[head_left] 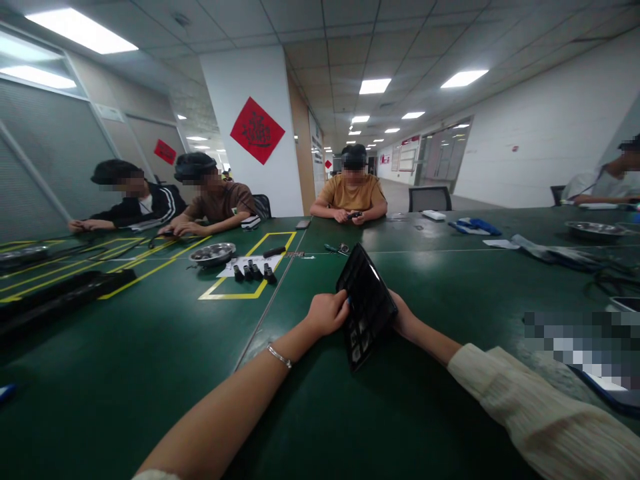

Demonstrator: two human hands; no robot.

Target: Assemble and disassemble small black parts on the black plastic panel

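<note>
Black compartment tray [367, 303], tilted over green table [150, 347]: left hand [327, 313] fingers curled round its left edge; right hand [404, 321] behind, fingers hidden. Near cells seemingly filled, rest bare.

Head-worn, facing forward across table [150, 373] (close).

Office-style assembly workshop. Long green worktable [150, 360], yellow tape marks [230, 295] at left, seated workers [353, 193] along far edge, panel lights [375, 85].
</note>
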